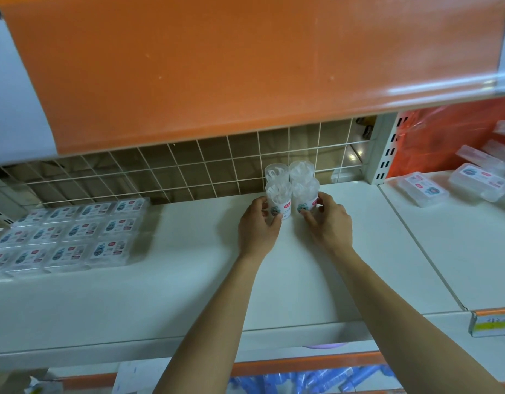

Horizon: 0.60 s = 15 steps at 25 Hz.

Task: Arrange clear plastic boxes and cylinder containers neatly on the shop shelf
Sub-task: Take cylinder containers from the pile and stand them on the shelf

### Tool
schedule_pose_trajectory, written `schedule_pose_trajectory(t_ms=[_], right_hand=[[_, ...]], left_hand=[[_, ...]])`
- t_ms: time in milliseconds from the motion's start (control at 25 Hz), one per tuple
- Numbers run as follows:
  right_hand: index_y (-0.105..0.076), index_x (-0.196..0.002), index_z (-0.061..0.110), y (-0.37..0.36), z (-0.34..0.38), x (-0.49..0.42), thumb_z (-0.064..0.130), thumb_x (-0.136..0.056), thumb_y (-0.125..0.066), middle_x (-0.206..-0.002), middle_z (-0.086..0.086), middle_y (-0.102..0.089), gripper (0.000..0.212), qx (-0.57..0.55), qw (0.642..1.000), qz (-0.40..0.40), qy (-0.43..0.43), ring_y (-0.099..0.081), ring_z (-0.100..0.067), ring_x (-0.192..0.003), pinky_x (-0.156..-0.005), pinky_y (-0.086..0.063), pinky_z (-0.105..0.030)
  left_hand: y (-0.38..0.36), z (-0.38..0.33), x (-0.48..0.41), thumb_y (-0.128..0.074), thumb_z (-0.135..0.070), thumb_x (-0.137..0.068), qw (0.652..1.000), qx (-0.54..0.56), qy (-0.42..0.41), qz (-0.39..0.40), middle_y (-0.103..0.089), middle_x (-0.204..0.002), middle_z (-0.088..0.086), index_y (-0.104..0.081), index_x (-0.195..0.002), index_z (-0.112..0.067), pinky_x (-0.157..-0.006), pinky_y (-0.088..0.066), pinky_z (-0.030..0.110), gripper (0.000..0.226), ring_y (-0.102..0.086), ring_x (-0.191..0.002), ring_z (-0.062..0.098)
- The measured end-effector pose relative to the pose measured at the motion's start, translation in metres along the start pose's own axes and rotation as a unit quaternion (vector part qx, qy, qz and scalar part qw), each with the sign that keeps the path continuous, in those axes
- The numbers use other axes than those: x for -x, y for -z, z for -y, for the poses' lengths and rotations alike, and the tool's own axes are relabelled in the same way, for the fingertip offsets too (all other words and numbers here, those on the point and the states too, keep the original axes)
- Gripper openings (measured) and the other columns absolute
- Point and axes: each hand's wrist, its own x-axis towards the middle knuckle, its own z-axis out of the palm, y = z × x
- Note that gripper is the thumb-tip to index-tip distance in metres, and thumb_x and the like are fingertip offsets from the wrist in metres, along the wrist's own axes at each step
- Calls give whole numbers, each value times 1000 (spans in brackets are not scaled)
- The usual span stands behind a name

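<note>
My left hand (258, 223) grips the near left tub (278, 199), my right hand (329, 220) the near right tub (305, 197), far back on the shelf (188, 280); next, I judge, nudge both flush against the far pair (301, 170).

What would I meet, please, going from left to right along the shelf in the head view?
Tidy boxes → left hand → cylinders → right hand → post → loose boxes.
</note>
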Motion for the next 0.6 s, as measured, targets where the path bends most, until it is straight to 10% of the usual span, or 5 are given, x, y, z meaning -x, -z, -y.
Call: schedule_pose_trajectory(t_ms=[600], right_hand=[[-50, -126, 17, 3, 2, 1, 37, -86, -61, -109, -8, -66, 46, 20, 1000, 4, 7, -57, -31, -101, -85, -45, -42]], left_hand=[[-2, 2, -1, -70, -27, -81, 1000, -1, -12, -9, -68, -106, 0, -56, -117, -15, -79, -51, 27, 41, -64, -92, 13]])
